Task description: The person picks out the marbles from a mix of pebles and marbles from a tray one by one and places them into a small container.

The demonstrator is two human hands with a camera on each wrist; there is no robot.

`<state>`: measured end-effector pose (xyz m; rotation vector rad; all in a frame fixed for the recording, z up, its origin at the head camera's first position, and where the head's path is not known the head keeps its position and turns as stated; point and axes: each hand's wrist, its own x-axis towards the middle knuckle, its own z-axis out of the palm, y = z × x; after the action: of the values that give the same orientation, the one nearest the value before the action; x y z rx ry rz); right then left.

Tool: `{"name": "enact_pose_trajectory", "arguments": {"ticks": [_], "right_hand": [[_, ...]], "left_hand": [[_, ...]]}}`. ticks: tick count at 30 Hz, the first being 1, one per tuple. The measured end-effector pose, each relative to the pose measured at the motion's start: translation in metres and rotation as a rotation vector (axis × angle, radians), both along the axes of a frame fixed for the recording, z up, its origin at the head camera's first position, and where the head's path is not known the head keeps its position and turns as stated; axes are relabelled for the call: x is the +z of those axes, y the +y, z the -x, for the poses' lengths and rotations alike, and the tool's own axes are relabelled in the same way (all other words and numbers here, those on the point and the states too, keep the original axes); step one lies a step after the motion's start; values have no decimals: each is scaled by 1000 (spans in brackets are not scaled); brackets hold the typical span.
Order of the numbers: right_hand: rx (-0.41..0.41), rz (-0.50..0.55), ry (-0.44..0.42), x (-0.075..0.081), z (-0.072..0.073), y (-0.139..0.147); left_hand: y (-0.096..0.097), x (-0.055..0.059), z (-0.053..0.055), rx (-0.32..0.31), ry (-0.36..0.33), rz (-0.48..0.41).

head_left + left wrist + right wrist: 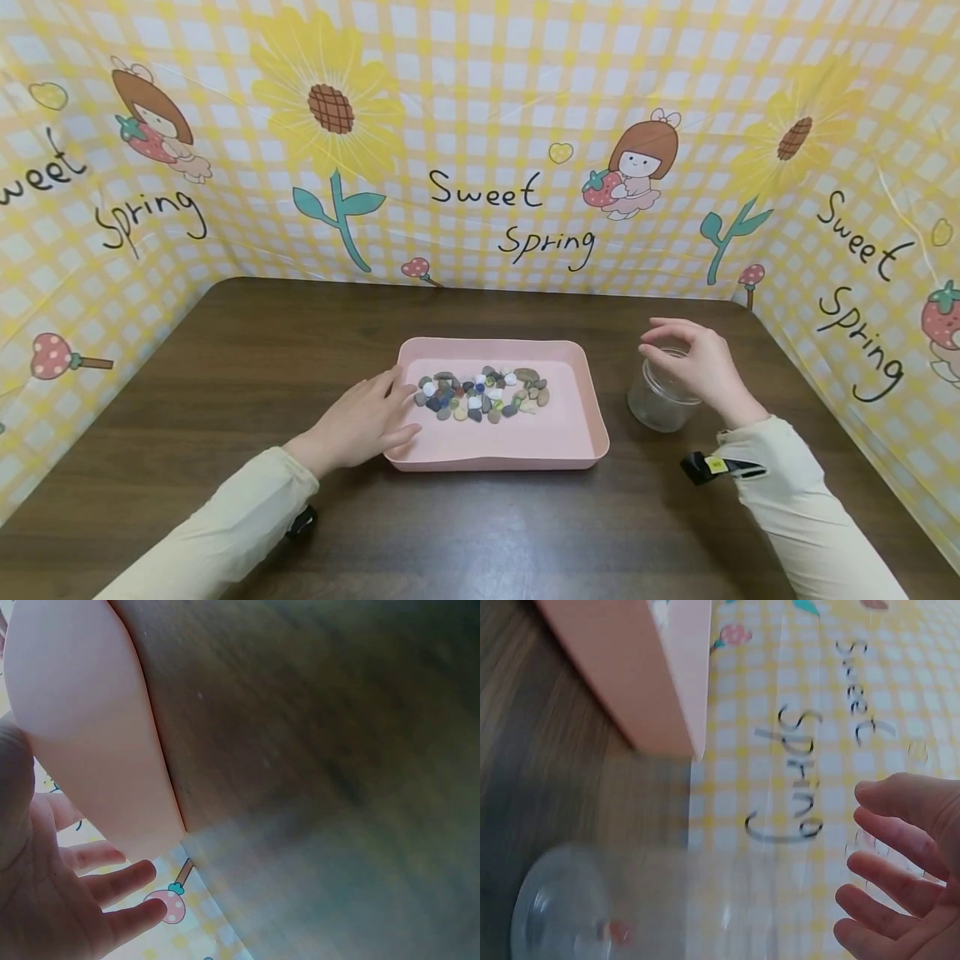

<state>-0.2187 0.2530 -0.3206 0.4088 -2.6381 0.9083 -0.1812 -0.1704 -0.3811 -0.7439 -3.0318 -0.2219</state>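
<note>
A pink tray (525, 462) holds a loose cluster of pebbles (480, 396), mostly grey, with white, blue and green pieces among them. At the tray's left side is my left hand (360, 421), its fingers spread over the rim; the left wrist view shows the fingers (124, 883) apart beside the tray wall. To the right of the tray stands a clear glass jar (660, 408). Above its mouth hovers my right hand (697, 362), fingers loosely bent with nothing visible between them. A small reddish spot shows near the jar's bottom in the right wrist view.
The dark wooden table (300, 333) is bounded at the back and sides by a yellow checked cloth (480, 108) with printed sunflowers and lettering. A black strap (705, 468) sits at the right wrist.
</note>
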Motion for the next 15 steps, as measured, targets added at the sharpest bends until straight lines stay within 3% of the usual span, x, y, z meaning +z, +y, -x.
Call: {"name": "enact_pose_trajectory", "arguments": {"ticks": [10,15], "right_hand": [[130,60,-52,1,7,-38],[205,150,-160,2,13,-53]], "left_hand": [[0,0,1,6,-12,2],[0,1,1,10,-21,4]]}}
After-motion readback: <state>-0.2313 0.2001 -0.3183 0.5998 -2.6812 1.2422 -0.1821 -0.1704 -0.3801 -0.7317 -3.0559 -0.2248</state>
